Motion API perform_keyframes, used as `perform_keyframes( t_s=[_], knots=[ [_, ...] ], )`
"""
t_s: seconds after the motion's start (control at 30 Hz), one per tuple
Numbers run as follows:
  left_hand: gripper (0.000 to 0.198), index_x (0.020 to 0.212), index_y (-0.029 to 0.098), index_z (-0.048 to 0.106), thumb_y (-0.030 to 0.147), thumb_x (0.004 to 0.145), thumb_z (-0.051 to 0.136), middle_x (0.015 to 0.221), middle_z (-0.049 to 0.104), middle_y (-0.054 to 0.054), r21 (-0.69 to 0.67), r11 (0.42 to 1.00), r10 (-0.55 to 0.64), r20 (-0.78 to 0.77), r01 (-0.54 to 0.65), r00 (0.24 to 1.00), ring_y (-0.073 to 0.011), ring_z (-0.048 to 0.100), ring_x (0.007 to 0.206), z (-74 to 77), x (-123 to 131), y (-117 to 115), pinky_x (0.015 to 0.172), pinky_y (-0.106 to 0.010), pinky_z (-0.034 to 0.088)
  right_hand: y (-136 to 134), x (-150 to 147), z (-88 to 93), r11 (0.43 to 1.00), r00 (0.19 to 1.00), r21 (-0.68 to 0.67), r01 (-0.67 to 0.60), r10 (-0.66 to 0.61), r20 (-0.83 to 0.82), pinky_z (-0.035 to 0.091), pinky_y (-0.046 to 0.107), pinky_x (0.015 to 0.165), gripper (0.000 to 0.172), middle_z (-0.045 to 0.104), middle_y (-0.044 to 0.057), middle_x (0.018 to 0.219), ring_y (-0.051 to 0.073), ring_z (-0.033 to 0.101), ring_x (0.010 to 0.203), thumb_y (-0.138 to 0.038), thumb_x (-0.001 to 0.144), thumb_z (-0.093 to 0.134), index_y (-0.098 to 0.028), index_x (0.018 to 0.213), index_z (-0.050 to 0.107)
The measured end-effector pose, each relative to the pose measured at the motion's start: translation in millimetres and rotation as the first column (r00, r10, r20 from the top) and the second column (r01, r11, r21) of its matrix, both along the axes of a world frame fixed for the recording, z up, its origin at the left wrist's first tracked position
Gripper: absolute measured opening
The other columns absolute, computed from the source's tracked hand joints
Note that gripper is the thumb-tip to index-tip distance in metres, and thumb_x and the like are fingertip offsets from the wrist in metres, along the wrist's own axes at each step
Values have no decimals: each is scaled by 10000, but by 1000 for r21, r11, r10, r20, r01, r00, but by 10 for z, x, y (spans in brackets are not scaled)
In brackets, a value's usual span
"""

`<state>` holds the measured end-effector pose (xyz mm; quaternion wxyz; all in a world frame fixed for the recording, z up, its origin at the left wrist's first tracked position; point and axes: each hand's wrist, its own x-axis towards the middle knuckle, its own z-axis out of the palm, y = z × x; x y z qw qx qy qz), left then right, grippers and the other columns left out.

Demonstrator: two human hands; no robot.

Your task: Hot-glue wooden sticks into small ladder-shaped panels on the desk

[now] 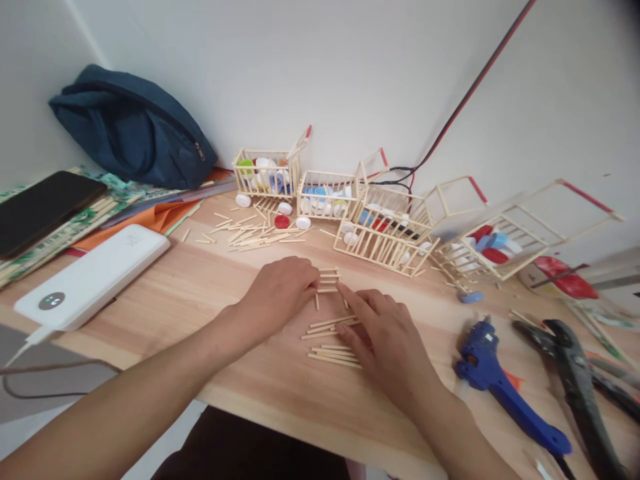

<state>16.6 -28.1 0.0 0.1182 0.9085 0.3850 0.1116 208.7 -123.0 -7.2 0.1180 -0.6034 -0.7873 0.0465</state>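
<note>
A small ladder-like frame of thin wooden sticks [329, 280] lies flat on the table between my hands. My left hand [285, 287] has its fingers closed at the frame's left side; the fingertips are partly hidden. With its index fingertip, my right hand [387, 327] touches the right side of the frame. Its thumb is apart from the index finger and rests by a group of loose sticks [327, 327]. Closer to me, another row of loose sticks [333, 355] runs partly under that hand.
Several stick-built toy carts [327, 195] with bottle caps stand along the wall. Scattered short sticks [250, 233] lie before them. On the right are a blue glue gun [500, 383] and black-handled pliers [575, 387]; on the left, a white power bank [100, 273], phone [47, 207] and blue bag [135, 127].
</note>
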Motion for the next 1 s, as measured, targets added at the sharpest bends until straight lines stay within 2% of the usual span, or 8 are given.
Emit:
perform_keyframes(
  t_s=[0.27, 0.43, 0.67, 1.0],
  knots=[
    [142, 772, 187, 608, 212, 877, 517, 809, 614, -16, 0, 1000, 0, -1, 0, 1000, -183, 551, 801, -33, 10, 6, 686, -299, 380, -2, -33, -19, 999, 999, 38, -25, 23, 34, 425, 424, 781, 443, 588, 142, 1096, 264, 527, 923, -305, 916, 494, -174, 1337, 530],
    [151, 790, 183, 600, 212, 893, 494, 827, 604, -17, -1, 1000, -19, 19, 19, 1000, -178, 538, 810, -50, -1, 5, 699, -298, 375, 3, -51, -6, 999, 997, 36, -18, 15, 71, 426, 418, 780, 442, 591, 142, 1098, 263, 535, 927, -312, 920, 490, -173, 1338, 534],
    [166, 766, 181, 587, 203, 893, 482, 810, 593, -17, -21, 1000, -11, 13, 11, 1000, -179, 531, 797, -10, 1, -3, 682, -298, 367, -24, 33, -19, 1000, 1000, 17, 4, -4, 6, 413, 407, 800, 471, 593, 141, 1129, 253, 538, 972, -318, 936, 472, -161, 1381, 471],
    [158, 761, 186, 568, 206, 895, 486, 807, 579, -11, -23, 1000, -15, 21, 15, 1000, -180, 523, 802, -26, 6, -1, 686, -303, 363, -4, 9, -48, 999, 999, 36, -1, -1, 53, 409, 405, 776, 443, 582, 132, 1099, 256, 527, 922, -321, 923, 494, -183, 1342, 525]
  ],
)
